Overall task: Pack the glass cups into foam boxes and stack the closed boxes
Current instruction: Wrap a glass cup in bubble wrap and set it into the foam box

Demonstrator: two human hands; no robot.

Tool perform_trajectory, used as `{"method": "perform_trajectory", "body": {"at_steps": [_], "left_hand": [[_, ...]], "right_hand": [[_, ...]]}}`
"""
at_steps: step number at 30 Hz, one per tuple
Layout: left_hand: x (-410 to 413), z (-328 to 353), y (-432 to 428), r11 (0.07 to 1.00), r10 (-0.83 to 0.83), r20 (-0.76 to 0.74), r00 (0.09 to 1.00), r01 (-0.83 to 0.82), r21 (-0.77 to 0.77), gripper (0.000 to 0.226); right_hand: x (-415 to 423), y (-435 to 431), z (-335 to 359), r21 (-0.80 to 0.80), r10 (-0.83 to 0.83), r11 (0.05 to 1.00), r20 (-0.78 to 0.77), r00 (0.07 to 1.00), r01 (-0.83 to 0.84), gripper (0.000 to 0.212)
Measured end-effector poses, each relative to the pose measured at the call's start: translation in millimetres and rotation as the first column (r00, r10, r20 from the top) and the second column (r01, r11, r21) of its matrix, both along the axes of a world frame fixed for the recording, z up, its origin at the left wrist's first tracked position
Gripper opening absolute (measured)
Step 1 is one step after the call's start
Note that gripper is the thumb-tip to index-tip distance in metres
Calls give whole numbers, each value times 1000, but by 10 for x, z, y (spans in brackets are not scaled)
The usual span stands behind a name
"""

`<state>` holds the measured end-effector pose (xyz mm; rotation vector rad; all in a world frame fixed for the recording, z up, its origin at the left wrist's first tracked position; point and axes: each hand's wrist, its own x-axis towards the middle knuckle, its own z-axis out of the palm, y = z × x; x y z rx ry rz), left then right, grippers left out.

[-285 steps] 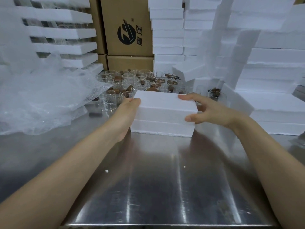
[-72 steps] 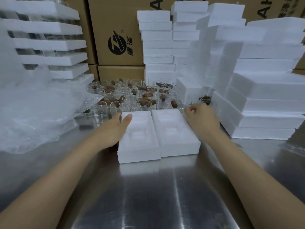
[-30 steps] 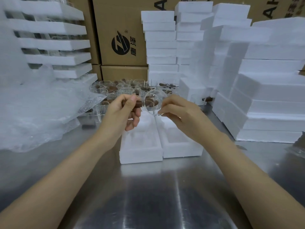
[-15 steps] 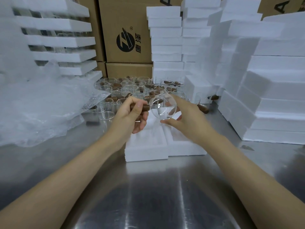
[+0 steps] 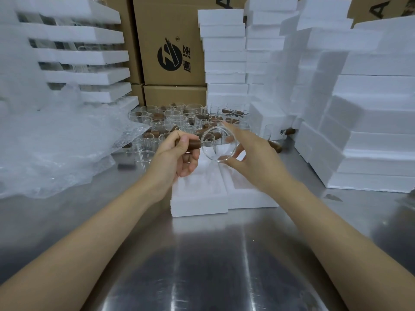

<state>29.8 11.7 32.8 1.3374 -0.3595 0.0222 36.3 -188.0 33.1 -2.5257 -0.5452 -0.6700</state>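
Head view: steel table (image 5: 202, 265), foam stacks (image 5: 370, 131) right and behind, cartons (image 5: 170, 30), bubble wrap (image 5: 56, 142) left. Cups (image 5: 179, 117) crowd behind two open foam trays (image 5: 197, 198). Above the trays, left hand (image 5: 177, 158) grips a cup (image 5: 219, 151) by its brown handle (image 5: 194, 144); right hand (image 5: 258, 160) pinches its rim.

Work surface and backdrop. A brushed stainless-steel table (image 5: 202, 277) fills the foreground. Its sheen carries pale vertical streaks of reflected light (image 5: 246, 254), brightest near the middle and dimmer toward the left edge. At the rear stand stacked brown cardboard cartons (image 5: 157, 23). The large one is printed with a round black logo (image 5: 169, 57) and characters beside it, and a lower carton (image 5: 175, 96) sits beneath. Crumpled clear bubble wrap (image 5: 56, 142) lies heaped on the table's left side.
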Motion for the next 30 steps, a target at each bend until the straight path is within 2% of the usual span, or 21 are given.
{"method": "perform_trajectory", "body": {"at_steps": [5, 8, 12, 16, 18, 20, 21, 25, 30], "left_hand": [[2, 0, 27, 999, -39, -24, 999, 38, -39, 22], [17, 27, 75, 998, -61, 22, 998, 62, -32, 18], [33, 98, 112, 994, -68, 68, 995, 73, -78, 31], [13, 95, 63, 998, -31, 90, 995, 36, -54, 37], [5, 83, 39, 1000, -12, 81, 997, 13, -21, 38], [1, 70, 26, 1000, -1, 72, 997, 0, 8, 38], [4, 61, 22, 1000, 9, 67, 998, -10, 18, 38], [30, 36, 14, 998, 44, 8, 999, -44, 37, 30], [41, 25, 24, 998, 61, -41, 997, -59, 36, 27]], "right_hand": [[-26, -34, 34, -74, 34, 997, 148, 988, -23, 74], [-45, -47, 80, 124, 216, 967, 67, 974, -223, 76], [-113, 41, 140, 477, 398, 815, -51, 916, -328, 71], [-126, 151, 184, 767, 466, 608, -134, 875, -206, 43], [-127, 190, 188, 855, 514, 515, -246, 822, -66, 55], [-137, 202, 169, 886, 573, 458, -356, 738, 71, 71], [-141, 199, 157, 893, 600, 434, -387, 700, 121, 72], [-118, 164, 123, 916, 653, 331, -395, 647, 225, 51], [-87, 158, 103, 916, 674, 310, -400, 621, 254, 36]]}}
